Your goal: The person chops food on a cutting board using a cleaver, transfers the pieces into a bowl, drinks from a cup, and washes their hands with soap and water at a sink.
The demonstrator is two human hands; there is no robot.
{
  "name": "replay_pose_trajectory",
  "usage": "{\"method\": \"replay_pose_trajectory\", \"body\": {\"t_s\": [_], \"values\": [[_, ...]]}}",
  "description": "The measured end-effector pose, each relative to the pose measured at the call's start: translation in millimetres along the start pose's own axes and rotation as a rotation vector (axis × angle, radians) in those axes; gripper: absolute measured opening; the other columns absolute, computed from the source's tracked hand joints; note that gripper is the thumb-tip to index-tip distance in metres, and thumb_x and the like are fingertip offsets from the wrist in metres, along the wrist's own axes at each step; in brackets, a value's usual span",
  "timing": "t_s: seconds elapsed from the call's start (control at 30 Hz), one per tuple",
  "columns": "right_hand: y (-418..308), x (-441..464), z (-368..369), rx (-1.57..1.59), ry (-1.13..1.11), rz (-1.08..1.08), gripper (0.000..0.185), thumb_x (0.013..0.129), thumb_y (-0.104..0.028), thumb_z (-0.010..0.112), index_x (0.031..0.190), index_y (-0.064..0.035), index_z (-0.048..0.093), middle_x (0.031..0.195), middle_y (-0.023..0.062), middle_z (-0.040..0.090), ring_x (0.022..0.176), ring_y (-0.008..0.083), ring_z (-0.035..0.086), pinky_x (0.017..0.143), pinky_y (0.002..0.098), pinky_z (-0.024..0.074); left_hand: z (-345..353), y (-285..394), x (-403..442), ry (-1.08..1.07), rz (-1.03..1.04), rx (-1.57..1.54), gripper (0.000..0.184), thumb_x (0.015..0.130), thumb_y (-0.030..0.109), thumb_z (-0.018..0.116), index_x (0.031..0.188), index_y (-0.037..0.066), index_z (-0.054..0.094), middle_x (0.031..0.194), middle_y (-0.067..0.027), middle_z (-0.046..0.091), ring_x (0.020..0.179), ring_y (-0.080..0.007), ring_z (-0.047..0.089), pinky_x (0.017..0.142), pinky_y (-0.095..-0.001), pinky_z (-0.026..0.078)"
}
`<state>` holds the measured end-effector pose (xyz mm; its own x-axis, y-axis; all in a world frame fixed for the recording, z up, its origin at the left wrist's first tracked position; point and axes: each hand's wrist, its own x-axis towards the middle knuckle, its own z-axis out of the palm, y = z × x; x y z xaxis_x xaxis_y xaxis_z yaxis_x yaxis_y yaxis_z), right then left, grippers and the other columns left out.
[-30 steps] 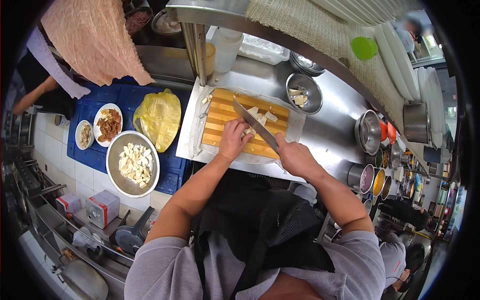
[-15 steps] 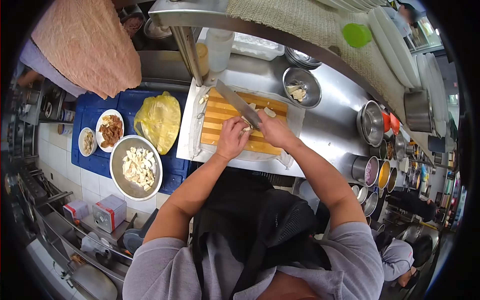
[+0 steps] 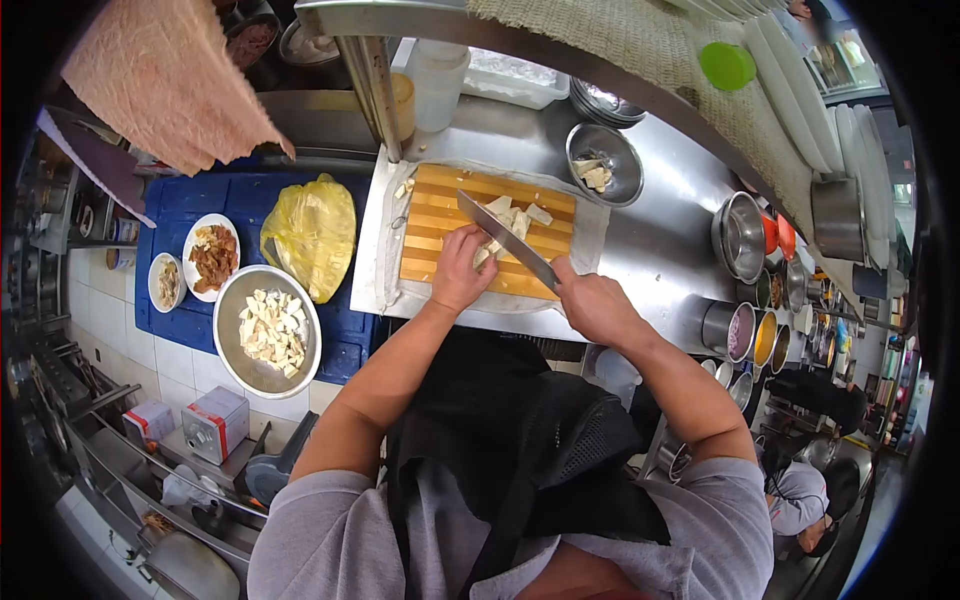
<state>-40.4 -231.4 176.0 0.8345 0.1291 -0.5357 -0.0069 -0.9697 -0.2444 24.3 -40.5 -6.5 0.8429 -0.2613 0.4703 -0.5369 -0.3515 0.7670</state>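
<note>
A wide-bladed kitchen knife (image 3: 507,237) is gripped by its handle in my right hand (image 3: 598,303), which is closed at the board's near right side. Its blade slants up and left across the striped wooden cutting board (image 3: 430,215). My left hand (image 3: 462,270) has its fingers bent onto a pale cream-coloured food piece (image 3: 486,251), close to the blade's left side. Behind the blade lie several cut pale pieces (image 3: 520,220). Under the board a white cloth (image 3: 592,235) is spread on the steel counter.
On a blue surface (image 3: 175,222) stand a steel bowl (image 3: 222,345) of pale chunks, a plate (image 3: 232,285) of browned food, a small bowl (image 3: 180,293) and a yellow plastic bag (image 3: 310,240). Another steel bowl (image 3: 628,165) holds pale pieces. A steel shelf (image 3: 420,22) overhangs the counter.
My right hand has moved right and toward me with the knife, and the blade has shifted too. More of the cut pale pieces show behind it. My left hand stays on the food.
</note>
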Motion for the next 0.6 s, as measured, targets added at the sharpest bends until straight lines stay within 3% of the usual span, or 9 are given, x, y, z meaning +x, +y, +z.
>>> {"method": "replay_pose_trajectory", "body": {"t_s": [0.37,0.5,0.6], "values": [[1.9,30.5,11.6,0.017,-0.041,-0.002,0.023,0.089,-0.003,0.045,0.112,-0.0012,0.040,0.074,0.0261,0.065,0.070,0.0471,0.065,0.064,0.0575,0.0490,-1.7,-1.2,3.2,-0.006,-0.030,0.029,0.038,0.069,0.005,0.072,0.105,0.003,0.062,0.111,-0.0154,0.059,0.102,-0.0355,0.056,0.091,-0.0423,0.049],[11.3,102.1,54.1,0.164,0.153,-0.108,0.025,0.093,-0.010,0.048,0.114,-0.0008,0.040,0.082,0.0294,0.066,0.080,0.0486,0.064,0.071,0.0588,0.0479,1.2,0.2,3.0,-0.013,-0.018,0.043,0.037,0.069,0.005,0.072,0.104,0.003,0.062,0.111,-0.0155,0.058,0.102,-0.0361,0.056,0.089,-0.0434,0.049],[3.5,126.4,33.1,0.258,0.169,-0.159,0.027,0.094,-0.014,0.050,0.116,-0.0014,0.041,0.082,0.0293,0.066,0.081,0.0487,0.064,0.072,0.0591,0.0475,0.9,0.6,1.6,-0.018,-0.019,0.035,0.036,0.068,0.003,0.072,0.103,0.002,0.061,0.109,-0.0163,0.058,0.102,-0.0364,0.056,0.089,-0.0432,0.048]]}}
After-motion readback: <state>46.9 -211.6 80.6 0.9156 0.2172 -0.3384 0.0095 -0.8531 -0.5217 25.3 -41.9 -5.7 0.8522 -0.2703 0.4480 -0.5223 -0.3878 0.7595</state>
